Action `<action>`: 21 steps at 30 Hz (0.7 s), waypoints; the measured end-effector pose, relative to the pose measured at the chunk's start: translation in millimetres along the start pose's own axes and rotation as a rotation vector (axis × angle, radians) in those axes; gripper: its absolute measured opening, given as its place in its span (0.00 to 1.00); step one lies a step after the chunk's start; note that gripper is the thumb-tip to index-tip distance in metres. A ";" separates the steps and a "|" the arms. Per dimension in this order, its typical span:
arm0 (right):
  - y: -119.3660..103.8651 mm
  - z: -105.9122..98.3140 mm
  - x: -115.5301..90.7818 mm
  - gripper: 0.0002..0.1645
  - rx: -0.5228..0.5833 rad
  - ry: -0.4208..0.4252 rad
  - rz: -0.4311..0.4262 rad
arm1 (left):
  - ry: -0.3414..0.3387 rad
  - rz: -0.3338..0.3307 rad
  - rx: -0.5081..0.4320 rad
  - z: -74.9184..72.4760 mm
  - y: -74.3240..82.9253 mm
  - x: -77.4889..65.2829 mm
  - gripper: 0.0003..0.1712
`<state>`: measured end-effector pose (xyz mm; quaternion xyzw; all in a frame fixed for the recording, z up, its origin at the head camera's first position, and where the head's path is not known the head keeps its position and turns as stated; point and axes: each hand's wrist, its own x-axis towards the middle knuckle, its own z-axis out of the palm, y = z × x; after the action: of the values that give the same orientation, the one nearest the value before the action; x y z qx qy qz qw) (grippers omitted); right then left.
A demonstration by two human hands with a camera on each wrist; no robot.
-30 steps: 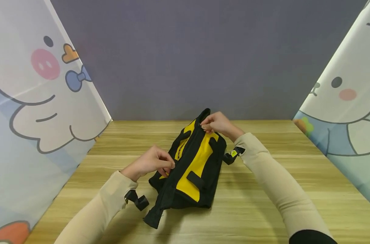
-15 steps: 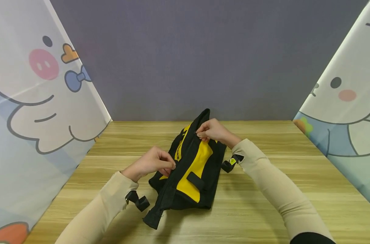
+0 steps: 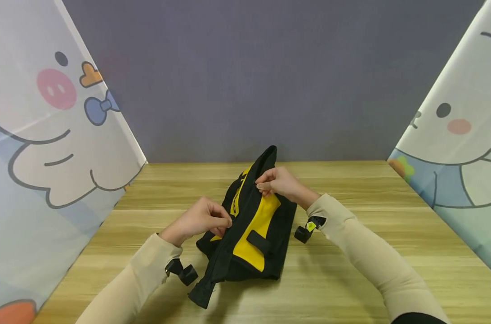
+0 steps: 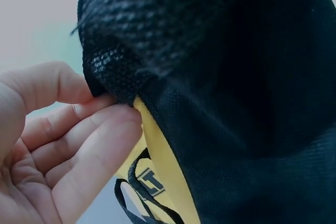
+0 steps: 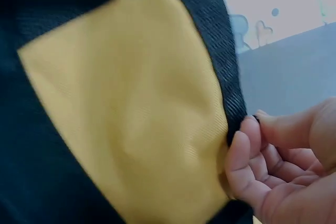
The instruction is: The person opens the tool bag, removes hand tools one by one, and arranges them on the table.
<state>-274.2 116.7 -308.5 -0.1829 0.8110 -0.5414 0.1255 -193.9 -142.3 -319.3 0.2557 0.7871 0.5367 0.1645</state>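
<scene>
A black and yellow fabric tool bag (image 3: pixel 251 234) stands on the table, its long black zipper band running from the far end down to a loose tab (image 3: pixel 202 292) at the near end. My left hand (image 3: pixel 205 218) pinches the band's edge on the left side, thumb against fingers; the left wrist view shows black webbing (image 4: pixel 113 72) in that pinch. Farther along the band, my right hand (image 3: pixel 283 183) pinches the zipper pull, of which only a small dark bit (image 5: pixel 255 119) shows between thumb and forefinger. Black handle straps (image 3: pixel 258 242) lie on the yellow sides.
The wood-grain table (image 3: pixel 350 252) extends around the bag. A grey panel (image 3: pixel 245 81) rises behind it, with cartoon-printed panels (image 3: pixel 23 117) at left and right. Black straps (image 3: pixel 306 231) hang from both wrists.
My right hand has slid along the zipper band toward the near end, from close to the far tip. The left hand keeps its pinch in nearly the same place.
</scene>
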 end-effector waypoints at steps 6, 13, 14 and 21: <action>2.4 7.0 -10.2 0.09 0.118 -0.038 -0.013 | 0.022 0.014 0.044 3.8 0.6 -0.7 0.06; -8.3 17.0 -26.3 0.09 0.142 -0.157 -0.022 | 0.049 0.012 0.046 2.7 1.4 -2.6 0.07; -9.3 17.7 -27.3 0.09 0.144 -0.154 -0.025 | 0.050 0.016 0.043 2.5 1.5 -2.4 0.07; -12.6 27.9 -38.1 0.07 0.173 -0.216 -0.058 | 0.053 0.027 0.033 1.4 -0.2 -3.4 0.06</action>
<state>-226.6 105.6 -307.3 -0.2518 0.7375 -0.5897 0.2118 -190.4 -143.3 -320.1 0.2548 0.7965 0.5321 0.1323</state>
